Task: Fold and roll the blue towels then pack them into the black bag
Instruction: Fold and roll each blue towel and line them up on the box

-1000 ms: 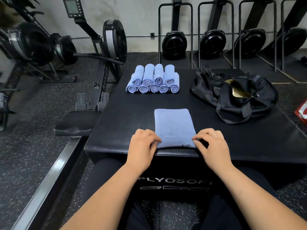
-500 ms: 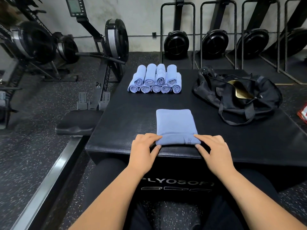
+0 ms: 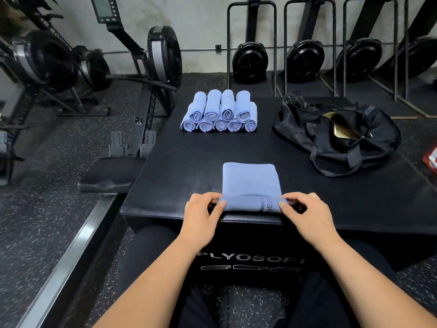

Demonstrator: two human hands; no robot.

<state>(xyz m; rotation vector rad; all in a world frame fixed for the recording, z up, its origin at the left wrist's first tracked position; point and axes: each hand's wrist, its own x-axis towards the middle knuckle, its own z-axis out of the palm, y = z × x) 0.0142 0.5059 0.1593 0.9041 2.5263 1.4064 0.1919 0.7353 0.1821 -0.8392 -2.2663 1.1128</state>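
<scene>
A folded blue towel (image 3: pixel 250 179) lies flat near the front edge of the black padded box (image 3: pixel 179 162). Its near end is turned over into a short roll with a grey label showing. My left hand (image 3: pixel 201 215) pinches the roll's left end, and my right hand (image 3: pixel 305 215) pinches its right end. Several rolled blue towels (image 3: pixel 220 112) are stacked in two layers at the back of the box. The black bag (image 3: pixel 335 133) sits at the back right, unzipped, with a gold lining showing in its opening.
Rowing machines (image 3: pixel 151 74) stand on the speckled floor to the left, with a black seat pad (image 3: pixel 111 174) touching the box's left side. More rowers (image 3: pixel 305 55) are stored upright along the back wall. A red object (image 3: pixel 431 159) shows at the right edge.
Both hands went from resting at the towel's near corners to pinching them. The near edge has been turned over away from me into a first roll.
</scene>
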